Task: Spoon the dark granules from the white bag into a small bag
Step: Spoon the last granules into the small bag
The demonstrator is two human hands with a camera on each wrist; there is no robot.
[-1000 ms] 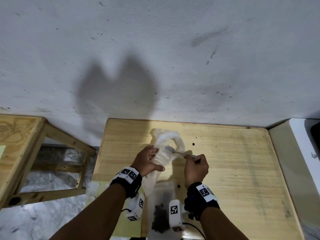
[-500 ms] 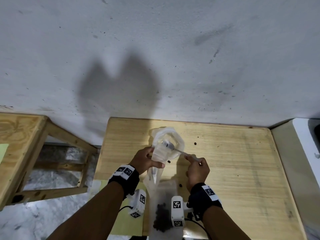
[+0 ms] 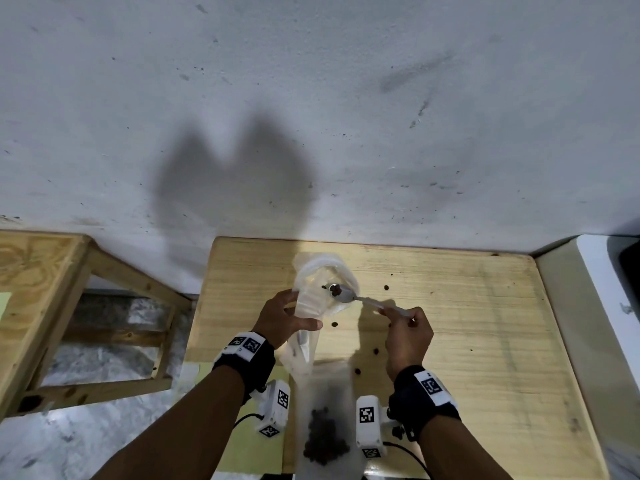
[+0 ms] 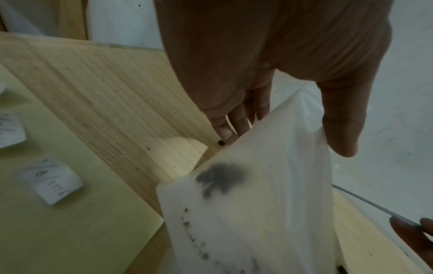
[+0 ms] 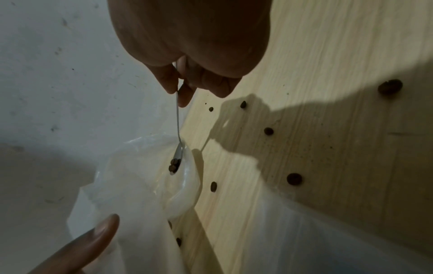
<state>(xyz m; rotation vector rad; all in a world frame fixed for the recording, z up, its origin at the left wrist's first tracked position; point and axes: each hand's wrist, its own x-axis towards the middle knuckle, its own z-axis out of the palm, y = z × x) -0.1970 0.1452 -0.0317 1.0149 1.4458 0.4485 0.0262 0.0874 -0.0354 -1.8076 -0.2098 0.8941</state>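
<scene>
My left hand (image 3: 302, 311) grips a translucent white bag (image 3: 313, 299) upright above the wooden table, thumb in front and fingers behind, its mouth held open. My right hand (image 3: 401, 315) pinches the handle of a metal spoon (image 3: 346, 295). The spoon's bowl sits at the bag's mouth and carries a few dark granules (image 3: 335, 289). In the right wrist view the spoon (image 5: 178, 129) hangs from my fingers with granules (image 5: 174, 164) over the bag's rim (image 5: 187, 185). A small clear bag (image 3: 325, 434) with a pile of granules lies at the table's near edge between my wrists.
Loose granules (image 5: 294, 178) lie scattered on the table (image 3: 467, 341) right of the bag. A pale yellow sheet (image 4: 70, 222) with small paper labels (image 4: 51, 179) lies at the near left. A wooden frame (image 3: 52, 289) stands left, a white unit (image 3: 595, 306) right, the wall behind.
The spoon has come up from inside the white bag to its mouth, now showing granules in its bowl. My right hand drew back to the right. The left hand kept its hold.
</scene>
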